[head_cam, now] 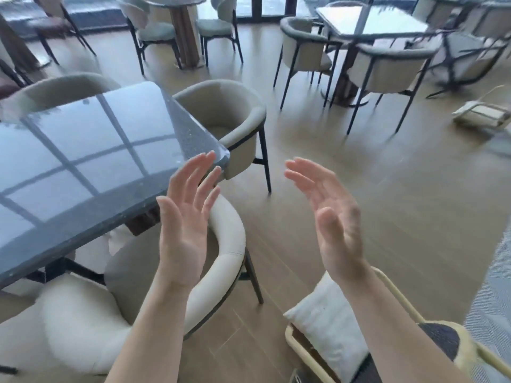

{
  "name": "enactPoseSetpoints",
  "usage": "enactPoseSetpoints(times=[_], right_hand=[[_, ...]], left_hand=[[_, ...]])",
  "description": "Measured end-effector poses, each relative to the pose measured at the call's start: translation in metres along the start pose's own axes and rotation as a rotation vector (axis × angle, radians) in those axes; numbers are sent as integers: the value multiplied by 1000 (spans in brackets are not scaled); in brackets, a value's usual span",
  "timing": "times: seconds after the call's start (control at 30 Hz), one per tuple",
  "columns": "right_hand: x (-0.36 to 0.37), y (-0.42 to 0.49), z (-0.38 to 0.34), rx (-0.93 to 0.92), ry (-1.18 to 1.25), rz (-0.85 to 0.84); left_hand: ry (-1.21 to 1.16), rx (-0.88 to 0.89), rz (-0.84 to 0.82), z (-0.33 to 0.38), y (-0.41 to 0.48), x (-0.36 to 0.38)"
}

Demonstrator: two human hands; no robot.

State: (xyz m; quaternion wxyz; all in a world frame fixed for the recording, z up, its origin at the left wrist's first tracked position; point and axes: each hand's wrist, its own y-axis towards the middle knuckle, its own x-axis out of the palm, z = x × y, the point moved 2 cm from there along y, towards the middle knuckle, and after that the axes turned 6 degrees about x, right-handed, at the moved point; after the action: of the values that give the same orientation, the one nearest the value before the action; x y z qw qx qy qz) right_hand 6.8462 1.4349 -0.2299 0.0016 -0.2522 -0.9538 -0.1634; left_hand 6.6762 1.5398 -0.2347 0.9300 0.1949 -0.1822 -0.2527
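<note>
Cream padded chair (231, 244) under your left hand (182, 230) — soft cover, stiff frame, probably weighty; take the curved backrest. That hand and your right hand (333, 225) are spread, holding nothing.

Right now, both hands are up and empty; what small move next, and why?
Probably lower the left hand onto the cream chair back just below it: both it and the right hand are open, holding nothing, and that chair is nearest.

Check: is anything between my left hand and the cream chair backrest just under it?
Nothing visible. The left hand is open and empty over the cream chair backrest; the dark table corner sits beside the hand, not between them.
</note>
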Motion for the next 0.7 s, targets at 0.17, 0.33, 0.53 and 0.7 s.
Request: enactPoseSetpoints(times=[0.17, 0.33, 0.53, 0.7], right_hand=[[-35, 30, -19, -105, -48, 107], [-73, 74, -8, -147, -103, 179], [-119, 105, -1, -164, -149, 255], [-183, 99, -8, -165, -218, 445]], left_hand=[[-23, 51, -105, 2, 56, 40], [-26, 60, -154, -22, 103, 73], [-33, 42, -271, -57, 145, 125], [-135, -16, -477, -87, 164, 202]])
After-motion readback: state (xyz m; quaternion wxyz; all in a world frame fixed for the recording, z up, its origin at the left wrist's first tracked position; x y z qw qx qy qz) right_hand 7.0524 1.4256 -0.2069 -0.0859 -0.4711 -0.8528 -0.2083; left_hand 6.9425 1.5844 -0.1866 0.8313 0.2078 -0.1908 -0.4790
